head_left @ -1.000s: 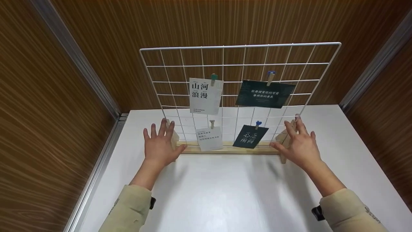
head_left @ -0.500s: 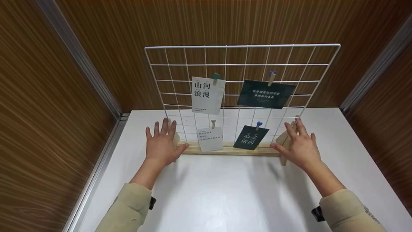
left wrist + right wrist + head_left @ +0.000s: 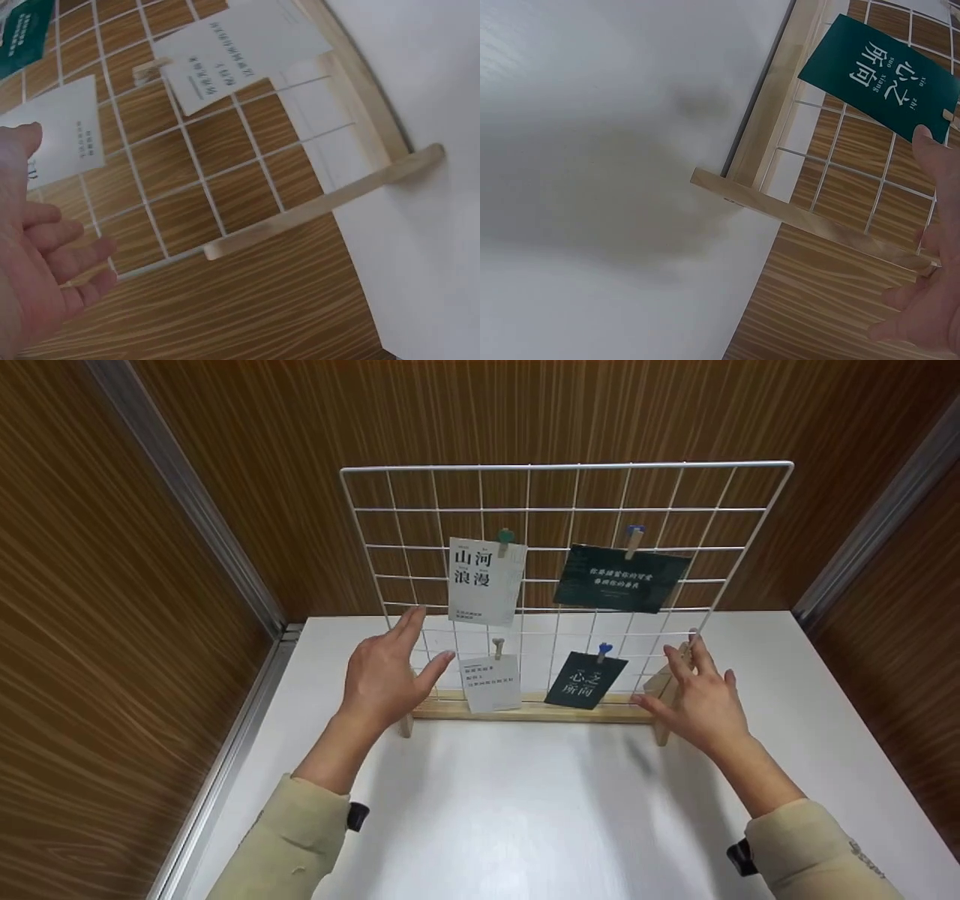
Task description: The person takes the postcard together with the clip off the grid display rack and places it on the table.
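A white wire grid panel (image 3: 547,580) stands upright on the white tabletop (image 3: 495,795), held along its lower edge by a pale wooden base bar (image 3: 532,712), with a slim pale wooden left support (image 3: 322,206) and a matching wooden right support (image 3: 810,221) at its ends. The person's left hand (image 3: 379,675) is held up near the panel's left edge, thumb spread away from outstretched fingers; it stands clear of the left support, but I can't tell whether a fingertip touches the wire. The right hand (image 3: 703,701) is at the upper end of the right support, fingers extended and thumb apart, with fingertips against the wood; how firmly they press I can't tell. Between the hands, four cards hang from little clips: a white card with large black characters (image 3: 486,581) at upper left, a wide dark green card (image 3: 622,577) at upper right, a smaller white card (image 3: 491,682) below the first, and a smaller dark green card (image 3: 586,680), hanging tilted, at lower right. Both arms wear khaki sleeves (image 3: 289,832), and a brown wood-grain wall (image 3: 562,405) rises behind the panel.
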`<act>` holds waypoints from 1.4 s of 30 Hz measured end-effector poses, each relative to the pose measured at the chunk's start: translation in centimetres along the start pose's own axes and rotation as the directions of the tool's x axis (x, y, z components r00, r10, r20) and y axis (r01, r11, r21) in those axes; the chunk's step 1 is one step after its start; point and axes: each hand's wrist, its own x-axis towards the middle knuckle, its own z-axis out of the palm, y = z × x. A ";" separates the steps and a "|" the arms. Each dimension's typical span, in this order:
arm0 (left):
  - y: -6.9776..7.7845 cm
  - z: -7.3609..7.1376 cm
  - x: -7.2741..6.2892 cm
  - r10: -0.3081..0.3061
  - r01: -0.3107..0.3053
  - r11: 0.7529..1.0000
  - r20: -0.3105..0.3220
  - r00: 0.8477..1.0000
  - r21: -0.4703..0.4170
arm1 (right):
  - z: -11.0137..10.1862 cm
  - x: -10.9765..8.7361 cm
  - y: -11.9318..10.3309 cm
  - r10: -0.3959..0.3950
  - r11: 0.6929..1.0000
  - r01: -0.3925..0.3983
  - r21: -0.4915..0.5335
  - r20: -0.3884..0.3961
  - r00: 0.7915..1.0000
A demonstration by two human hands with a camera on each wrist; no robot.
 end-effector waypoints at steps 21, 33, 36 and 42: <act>-0.8 1.7 4.8 -0.257 0.219 0.645 0.061 0.964 -0.732 | -0.3 0.4 -0.2 0.023 1.000 -0.022 -0.012 0.076 0.997; -0.5 2.2 5.6 -0.240 0.266 0.550 0.155 0.958 -0.792 | -0.8 0.6 -0.1 0.047 0.999 -0.048 0.006 0.128 0.991; -0.3 2.3 6.0 -0.251 0.277 0.544 0.161 0.955 -0.792 | -1.3 0.8 0.0 0.047 0.998 -0.054 0.042 0.158 0.986; -0.2 2.6 6.3 -0.281 0.302 0.518 0.174 0.944 -0.801 | -3.3 0.4 -0.6 0.046 0.995 -0.063 0.081 0.200 0.979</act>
